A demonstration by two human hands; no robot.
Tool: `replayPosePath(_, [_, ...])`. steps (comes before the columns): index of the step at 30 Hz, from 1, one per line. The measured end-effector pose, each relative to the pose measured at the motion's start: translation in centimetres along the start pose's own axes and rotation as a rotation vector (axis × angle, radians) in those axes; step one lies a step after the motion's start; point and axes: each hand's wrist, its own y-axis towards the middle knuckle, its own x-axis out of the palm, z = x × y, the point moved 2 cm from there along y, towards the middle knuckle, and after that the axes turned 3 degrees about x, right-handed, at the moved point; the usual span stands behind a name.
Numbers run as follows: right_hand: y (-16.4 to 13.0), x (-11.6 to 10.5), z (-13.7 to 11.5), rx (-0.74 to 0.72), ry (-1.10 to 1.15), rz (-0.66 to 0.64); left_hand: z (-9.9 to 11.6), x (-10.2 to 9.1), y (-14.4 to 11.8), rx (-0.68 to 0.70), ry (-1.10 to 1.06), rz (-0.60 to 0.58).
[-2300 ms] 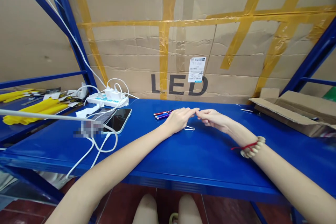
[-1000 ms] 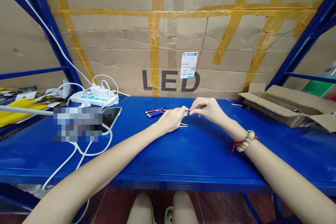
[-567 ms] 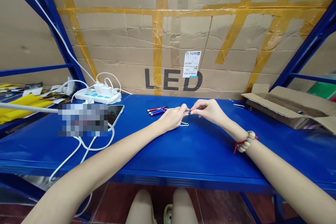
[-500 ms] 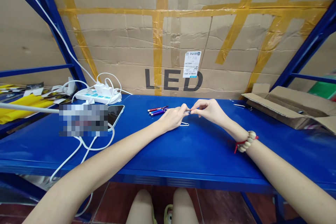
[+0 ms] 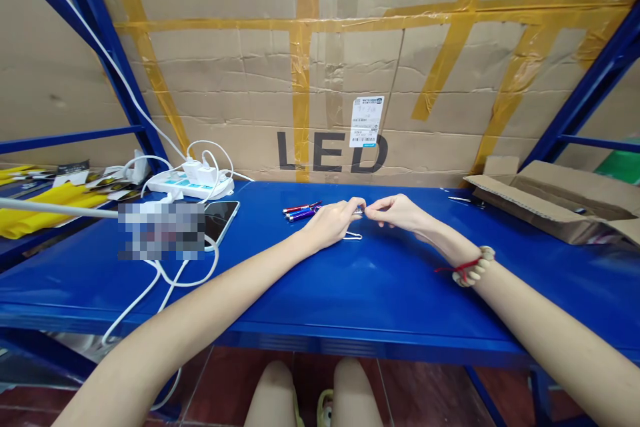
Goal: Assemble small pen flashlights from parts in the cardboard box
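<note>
Over the middle of the blue shelf, my left hand and my right hand meet fingertip to fingertip. They pinch a small dark object between them; it is too small to name. A thin metal wire clip lies on the shelf just under my left hand. Several small pens in red, blue and purple lie just left of my left hand. My right wrist wears a bead bracelet with a red string.
A taped cardboard sheet marked LED forms the back wall. A white power strip with chargers, a phone and white cables lie left. Yellow items fill the left shelf. An open cardboard box sits right.
My hands stayed together at mid-shelf on the small object. In the last half second my right hand turned and dropped slightly, wrist lower. The view shifted a little since the earliest frame.
</note>
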Motion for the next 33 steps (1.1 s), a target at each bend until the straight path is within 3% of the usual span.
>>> replayPosePath(6, [0.0,0.2,0.4,0.070,0.044,-0.010,-0.1,-0.1,0.1,-0.050,0.003,-0.008])
replayPosePath(15, [0.7,0.4,-0.8,-0.220,0.003,0.116,-0.5,-0.3,0.5,-0.278,-0.022,-0.060])
replayPosePath(18, [0.7,-1.0,-0.9,-0.217,-0.033,0.274,-0.3,-1.0,0.6,-0.305,-0.038,-0.039])
replayPosePath(21, [0.2,-2.6,-0.6,-0.149,-0.220,0.470,0.0,-1.6,0.7,-0.299,-0.075,-0.047])
replayPosePath(23, [0.0,-2.9,-0.2,-0.069,-0.349,0.461,0.2,-1.9,0.8,-0.293,-0.116,-0.059])
replayPosePath(28, [0.1,-2.5,-0.3,-0.084,-0.498,0.413,0.0,-2.0,0.8,-0.338,-0.218,-0.083])
replayPosePath(31, [0.6,-4.1,-0.7,-0.072,-0.479,0.534,-0.4,-1.8,0.6,-0.371,-0.246,-0.100])
replayPosePath(33, [0.9,-6.6,-0.3,0.003,-0.486,0.637,-0.7,-1.5,0.6,-0.382,-0.258,-0.099])
